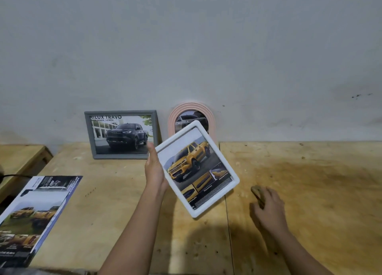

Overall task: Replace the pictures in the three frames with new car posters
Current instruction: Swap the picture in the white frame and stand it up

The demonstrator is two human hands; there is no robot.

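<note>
My left hand (154, 167) grips the left edge of a white frame (233, 176), held tilted above the wooden table (310, 171); it shows a yellow pickup poster. A grey frame (94, 142) with a dark pickup poster leans against the wall at the back. To its right stands a pink arched frame (210, 113) with a silver car picture, partly hidden by the white frame. My right hand (268, 207) rests on the table to the right, fingers curled around a small brownish object (256, 190) that I cannot identify.
A car brochure (35, 216) with yellow trucks lies at the table's left front edge. A lower wooden bench (18, 157) sits to the far left with a black cable across it. A plain grey wall rises behind the table.
</note>
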